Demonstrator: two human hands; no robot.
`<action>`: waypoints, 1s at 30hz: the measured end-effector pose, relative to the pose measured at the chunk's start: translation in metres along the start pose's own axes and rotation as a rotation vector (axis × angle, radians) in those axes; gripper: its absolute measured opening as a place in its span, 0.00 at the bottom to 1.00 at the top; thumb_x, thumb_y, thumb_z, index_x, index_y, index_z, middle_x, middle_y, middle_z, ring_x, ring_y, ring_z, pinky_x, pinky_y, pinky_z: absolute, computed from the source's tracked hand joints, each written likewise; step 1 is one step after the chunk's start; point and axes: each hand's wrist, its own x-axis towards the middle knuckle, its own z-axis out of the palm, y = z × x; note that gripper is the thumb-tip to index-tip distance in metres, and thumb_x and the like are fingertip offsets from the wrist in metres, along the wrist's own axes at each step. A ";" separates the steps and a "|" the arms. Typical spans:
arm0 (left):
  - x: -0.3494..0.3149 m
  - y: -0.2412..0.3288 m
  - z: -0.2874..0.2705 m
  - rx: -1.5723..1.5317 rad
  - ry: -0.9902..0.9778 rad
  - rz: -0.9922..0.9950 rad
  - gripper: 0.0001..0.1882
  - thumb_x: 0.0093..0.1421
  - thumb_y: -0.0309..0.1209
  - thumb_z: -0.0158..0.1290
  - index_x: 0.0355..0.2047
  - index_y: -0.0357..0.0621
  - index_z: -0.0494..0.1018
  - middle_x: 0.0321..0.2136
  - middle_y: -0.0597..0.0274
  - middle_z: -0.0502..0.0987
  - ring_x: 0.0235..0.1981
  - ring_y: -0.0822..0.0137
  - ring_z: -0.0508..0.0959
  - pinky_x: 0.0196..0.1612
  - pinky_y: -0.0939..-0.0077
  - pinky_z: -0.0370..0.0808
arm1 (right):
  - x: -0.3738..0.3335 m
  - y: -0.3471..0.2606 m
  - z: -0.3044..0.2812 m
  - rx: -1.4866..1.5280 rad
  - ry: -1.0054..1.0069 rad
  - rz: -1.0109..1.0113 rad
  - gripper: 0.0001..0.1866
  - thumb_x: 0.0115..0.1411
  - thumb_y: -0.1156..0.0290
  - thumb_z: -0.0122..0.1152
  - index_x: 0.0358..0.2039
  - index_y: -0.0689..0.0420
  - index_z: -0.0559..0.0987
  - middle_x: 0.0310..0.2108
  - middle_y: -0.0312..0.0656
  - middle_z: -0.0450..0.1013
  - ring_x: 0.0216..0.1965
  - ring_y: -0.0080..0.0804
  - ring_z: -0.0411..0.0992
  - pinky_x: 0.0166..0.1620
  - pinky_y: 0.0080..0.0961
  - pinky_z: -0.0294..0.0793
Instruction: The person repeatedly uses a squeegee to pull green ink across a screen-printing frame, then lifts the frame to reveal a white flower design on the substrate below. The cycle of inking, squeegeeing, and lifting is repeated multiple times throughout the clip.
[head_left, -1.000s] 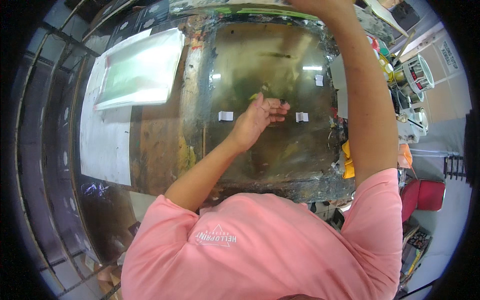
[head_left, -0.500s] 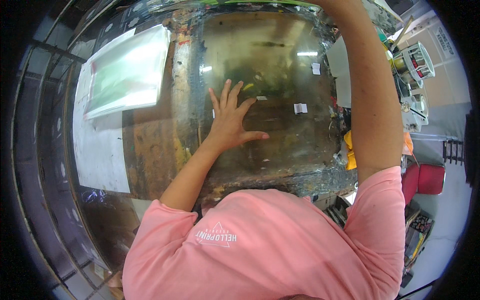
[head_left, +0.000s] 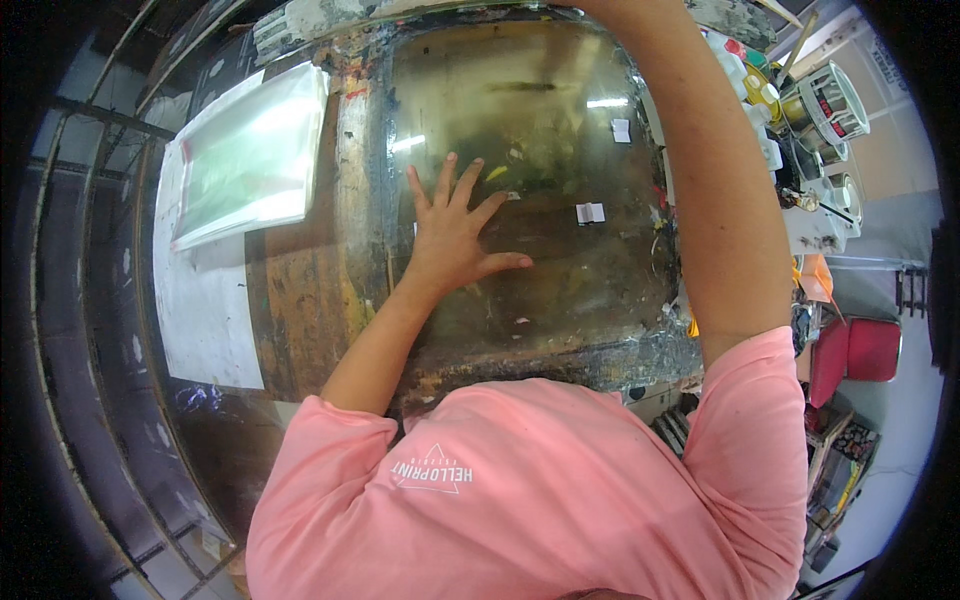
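Note:
My left hand (head_left: 450, 235) lies flat with its fingers spread on a glossy, glass-like panel (head_left: 560, 300) set in a stained wooden table. Nothing is in that hand. My right forearm (head_left: 730, 190) reaches far up along the panel's right side, and the right hand itself is beyond the upper edge of the picture. A small white tab (head_left: 590, 213) sits on the panel to the right of my left hand, with another white tab (head_left: 621, 131) farther up. Across the far end of the table runs a paint-smeared pale bar (head_left: 320, 25).
A stack of clear plastic sheets (head_left: 255, 150) rests on white paper (head_left: 210, 320) at the left. Metal bars (head_left: 90, 330) stand beyond the left edge. Paint tins (head_left: 825, 105) and containers crowd the right side, with a red chair (head_left: 870, 350) below them.
My right forearm has shifted slightly left. The green strip at the upper edge is gone from sight, and the pale bar shows there. My left hand stays flat on the panel.

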 end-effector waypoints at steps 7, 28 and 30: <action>0.007 0.009 -0.004 -0.003 -0.038 -0.006 0.53 0.45 0.79 0.60 0.60 0.55 0.81 0.74 0.47 0.62 0.79 0.38 0.49 0.73 0.17 0.25 | 0.003 -0.002 0.000 -0.021 -0.036 0.013 0.30 0.63 0.47 0.51 0.26 0.63 0.86 0.28 0.57 0.81 0.35 0.53 0.81 0.46 0.49 0.75; 0.048 0.245 0.042 -0.349 -0.080 0.455 0.27 0.68 0.46 0.60 0.62 0.48 0.74 0.49 0.54 0.75 0.50 0.51 0.78 0.51 0.52 0.76 | -0.024 -0.006 0.009 0.000 -0.123 0.089 0.31 0.61 0.35 0.55 0.34 0.49 0.92 0.33 0.41 0.85 0.38 0.38 0.83 0.57 0.45 0.64; 0.069 0.255 0.038 -0.227 0.106 0.475 0.22 0.69 0.44 0.59 0.57 0.46 0.76 0.46 0.54 0.73 0.46 0.52 0.78 0.47 0.53 0.77 | -0.025 -0.005 0.012 0.027 -0.078 0.085 0.30 0.61 0.36 0.56 0.34 0.49 0.92 0.33 0.41 0.85 0.38 0.37 0.83 0.57 0.45 0.64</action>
